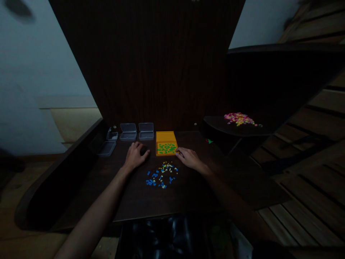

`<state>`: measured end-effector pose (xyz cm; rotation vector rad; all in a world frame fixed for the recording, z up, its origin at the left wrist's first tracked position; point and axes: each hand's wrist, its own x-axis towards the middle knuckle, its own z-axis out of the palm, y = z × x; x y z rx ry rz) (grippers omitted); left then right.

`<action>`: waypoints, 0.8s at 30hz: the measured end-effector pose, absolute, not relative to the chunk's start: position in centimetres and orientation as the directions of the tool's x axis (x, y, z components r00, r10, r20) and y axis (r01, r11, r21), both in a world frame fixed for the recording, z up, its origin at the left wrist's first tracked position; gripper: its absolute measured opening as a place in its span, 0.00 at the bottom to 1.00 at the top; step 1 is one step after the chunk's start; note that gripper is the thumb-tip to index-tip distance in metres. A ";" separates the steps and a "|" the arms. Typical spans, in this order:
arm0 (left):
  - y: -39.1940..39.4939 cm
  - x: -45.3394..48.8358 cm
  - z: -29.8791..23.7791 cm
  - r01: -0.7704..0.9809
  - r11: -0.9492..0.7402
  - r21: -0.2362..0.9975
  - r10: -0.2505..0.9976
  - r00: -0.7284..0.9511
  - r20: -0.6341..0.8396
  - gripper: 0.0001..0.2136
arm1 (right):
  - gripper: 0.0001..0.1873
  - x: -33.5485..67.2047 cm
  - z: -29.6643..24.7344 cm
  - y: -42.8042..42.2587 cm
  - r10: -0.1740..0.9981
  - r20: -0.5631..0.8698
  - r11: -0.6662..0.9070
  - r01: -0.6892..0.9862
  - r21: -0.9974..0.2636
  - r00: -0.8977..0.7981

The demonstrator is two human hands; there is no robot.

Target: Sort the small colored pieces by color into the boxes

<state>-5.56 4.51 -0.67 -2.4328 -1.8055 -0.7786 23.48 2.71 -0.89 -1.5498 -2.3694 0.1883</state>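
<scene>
A yellow box (pixel 165 136) lies on the dark desk with its lid raised at the back. Many small green pieces (pixel 167 147) are spread inside it. My right hand (pixel 189 158) is at the box's front right corner, fingertips closed against its edge; whether a small piece is between them is too dark to see. Left of the box, my left hand (pixel 135 157) rests on the desk, thumb apart from the fingers and nothing visible in it. Between my forearms lies a scatter of small blue, white and yellow pieces (pixel 161 176).
Clear plastic cases stand at the back left, two with lids up (pixel 128 136) (pixel 146 135). A flat clear case (pixel 107 148) lies nearer the raised left side. Pink and yellow bits (pixel 239 118) are heaped on the right shelf (pixel 215 124). A green and red bit (pixel 209 141) lies below it.
</scene>
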 end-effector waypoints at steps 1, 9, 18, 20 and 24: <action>4.9 -6.2 -0.4 0.925 -0.263 0.275 0.907 0.140 0.396 0.18 | 0.17 23.5 -0.8 2.7 0.913 0.176 0.404 0.873 -0.274 -0.368; 8.1 -11.4 2.3 0.991 0.098 0.090 0.907 -0.126 0.402 0.22 | 0.19 23.4 -0.9 2.7 0.921 0.167 0.388 0.870 -0.304 -0.352; 10.6 -13.6 3.0 0.984 0.147 0.096 0.937 -0.170 0.304 0.19 | 0.15 23.6 -1.2 3.1 0.904 0.335 0.411 0.753 -0.513 -0.265; 10.8 -13.7 3.0 0.985 0.161 0.063 0.947 -0.172 0.273 0.17 | 0.13 23.3 -1.3 3.0 0.879 0.346 0.475 0.682 -0.557 -0.329; 11.1 -13.9 3.1 0.986 0.164 0.006 0.957 -0.161 0.242 0.17 | 0.10 22.9 -1.6 2.8 0.817 0.302 0.569 0.604 -0.558 -0.491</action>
